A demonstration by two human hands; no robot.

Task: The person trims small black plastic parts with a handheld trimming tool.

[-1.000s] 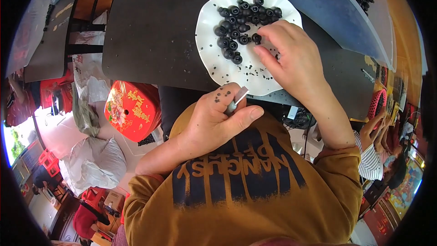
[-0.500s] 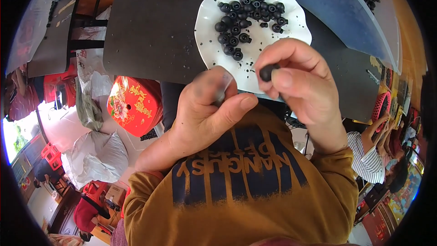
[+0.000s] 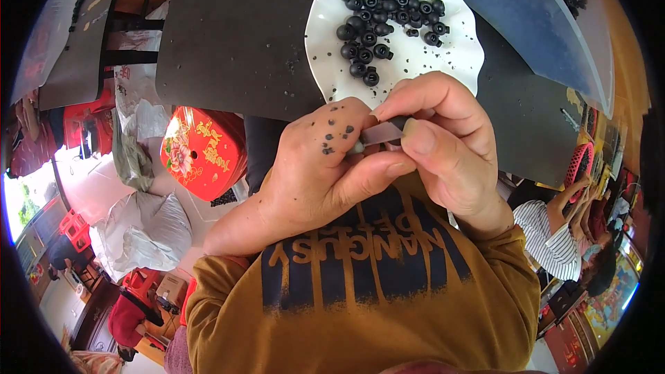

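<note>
Between your two hands, just on your side of the white scalloped plastic plate, you are holding a slim grey metal blade-like tool and, at its far end under your right fingertips, what looks like one small black round plastic bead; the fingers hide most of it, so its shape cannot be confirmed. Judging by the other black beads heaped on the far half of the plate, such a piece is light, hard and stiff, not fragile, but smooth and rounded, so it will likely slip or roll if you pinch it loosely; take it across its widest part with thumb and forefinger pads, not by an edge. The tool looks thin and rigid and is best gripped near its middle, clear of the working end. Your left hand lies nearer to you than the plate, back upward and speckled with black crumbs, fingers curled and closed around the tool's near end, thumb pressed along its underside. Your right hand overlaps the plate's near rim, wrist bent inward, fingers drawn tight into a pinch on the tool's far end and the bead, thumb nail facing up. Both hands touch at the fingertips. Black specks dot the plate's near half, and it rests on a dark grey flat tabletop.
</note>
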